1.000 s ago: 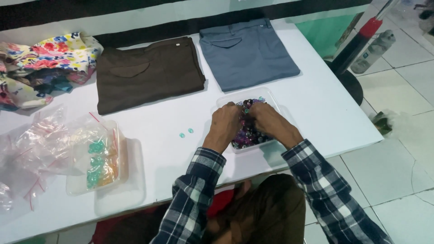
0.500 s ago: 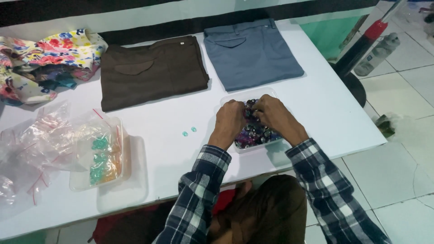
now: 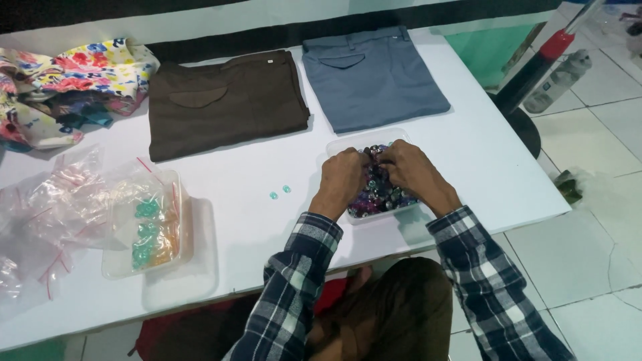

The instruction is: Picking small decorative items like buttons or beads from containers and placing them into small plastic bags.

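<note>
We have both hands down in a shallow clear plastic tray (image 3: 348, 142) of small glossy beads (image 3: 378, 192), dark purple, teal and black, which sits on the white table (image 3: 468, 154) just in front of the folded grey-blue trousers (image 3: 374, 77). Our left hand (image 3: 342, 179) and right hand (image 3: 413, 171) meet over the middle of the heap, fingers curled together and pinching among the beads, though we cannot tell exactly which piece they hold. We judge the beads hard, light and slippery, apt to roll, so each is best nipped between fingertip and thumb; the tray looks thin and light, best taken by its rim. Its long axis runs roughly away from us, tilted slightly right. Two loose teal beads (image 3: 279, 192) lie on the table left of it, near a second tray (image 3: 180, 220) under crumpled clear bags (image 3: 60, 207). Folded brown trousers (image 3: 224, 100) and floral cloth (image 3: 73, 80) lie beyond.
</note>
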